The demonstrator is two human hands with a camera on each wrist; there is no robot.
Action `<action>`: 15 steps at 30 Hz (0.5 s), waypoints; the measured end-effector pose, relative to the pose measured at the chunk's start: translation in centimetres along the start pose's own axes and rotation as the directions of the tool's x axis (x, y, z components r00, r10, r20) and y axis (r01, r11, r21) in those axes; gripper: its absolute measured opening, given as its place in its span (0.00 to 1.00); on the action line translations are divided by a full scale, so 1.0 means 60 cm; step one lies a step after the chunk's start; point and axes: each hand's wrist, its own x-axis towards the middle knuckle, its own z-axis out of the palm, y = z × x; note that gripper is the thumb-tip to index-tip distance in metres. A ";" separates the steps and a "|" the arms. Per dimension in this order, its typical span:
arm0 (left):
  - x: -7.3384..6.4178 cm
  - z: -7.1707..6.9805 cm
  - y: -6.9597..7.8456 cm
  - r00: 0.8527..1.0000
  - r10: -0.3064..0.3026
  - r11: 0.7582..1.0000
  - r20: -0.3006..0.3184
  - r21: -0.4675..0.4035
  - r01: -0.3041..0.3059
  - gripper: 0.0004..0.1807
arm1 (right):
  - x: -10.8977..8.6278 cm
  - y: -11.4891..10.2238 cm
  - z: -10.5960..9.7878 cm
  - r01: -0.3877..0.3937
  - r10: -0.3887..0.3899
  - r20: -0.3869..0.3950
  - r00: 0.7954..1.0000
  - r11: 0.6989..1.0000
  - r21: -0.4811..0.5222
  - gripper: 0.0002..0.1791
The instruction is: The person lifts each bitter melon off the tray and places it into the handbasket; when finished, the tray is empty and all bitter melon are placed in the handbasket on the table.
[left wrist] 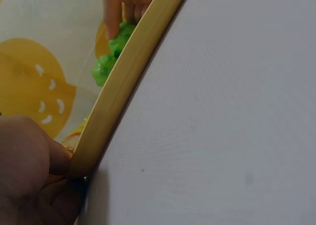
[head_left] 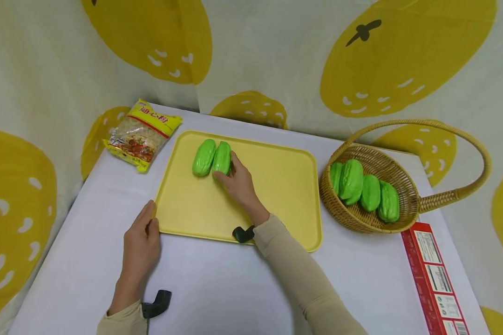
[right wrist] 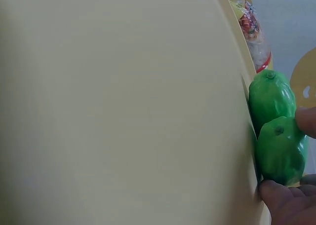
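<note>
Two glossy green ribbed chayotes lie side by side on the yellow tray [head_left: 276,186], near its far left corner. My right hand [head_left: 238,184] holds the right-hand chayote [head_left: 221,158] between thumb and fingers. The other chayote [head_left: 203,157] touches it on the left; in the right wrist view the held chayote [right wrist: 281,151] appears in front of it. At the tray's near left corner, my left hand [head_left: 142,239] grips the rim [left wrist: 113,101], thumb and fingers against the edge. Part of those fingers is hidden.
A wicker basket [head_left: 408,204] with a tall handle stands right of the tray, holding several green chayotes [head_left: 370,193]. Beyond the tray's left side lies a yellow noodle packet [head_left: 142,132]. A red and white box [head_left: 433,279] lies along the right side of the white table [head_left: 218,293].
</note>
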 end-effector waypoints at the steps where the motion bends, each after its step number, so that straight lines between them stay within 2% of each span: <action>1: 0.000 0.000 0.000 1.000 0.001 1.000 -0.002 -0.001 -0.001 0.27 | -0.001 0.000 -0.001 0.001 -0.001 0.002 1.000 1.000 0.003 0.49; 8: -0.001 0.001 0.001 1.000 0.004 1.000 -0.006 0.000 -0.004 0.28 | -0.004 0.000 -0.003 0.015 -0.016 0.011 1.000 0.999 0.038 0.48; 15: -0.001 0.001 0.001 1.000 -0.006 1.000 -0.005 0.013 0.006 0.28 | -0.007 0.001 -0.005 -0.002 0.002 0.013 1.000 0.999 0.053 0.48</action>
